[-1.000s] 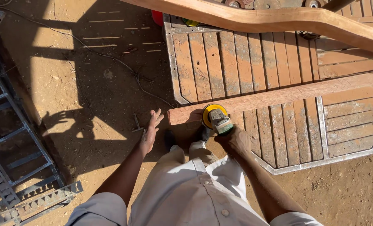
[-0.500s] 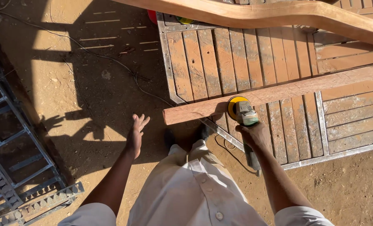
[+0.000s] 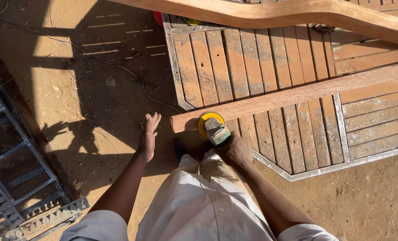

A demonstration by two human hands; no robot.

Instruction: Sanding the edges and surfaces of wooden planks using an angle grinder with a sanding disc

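Head view: sanding plank [image 3: 297, 95] end, right hand [image 3: 238, 150] gripping sander [image 3: 213, 128]; left hand [image 3: 148, 136] spread wide, empty, at nine o'clock; next needing steady passes.

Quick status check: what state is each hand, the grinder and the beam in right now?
Left hand: open, fingers spread, holding nothing, held out over the dirt.
Right hand: gripping the grinder.
Grinder: held, yellow disc against the beam's near end.
Beam: lying across the slatted wooden panel.
Cable: lying loose on the ground.
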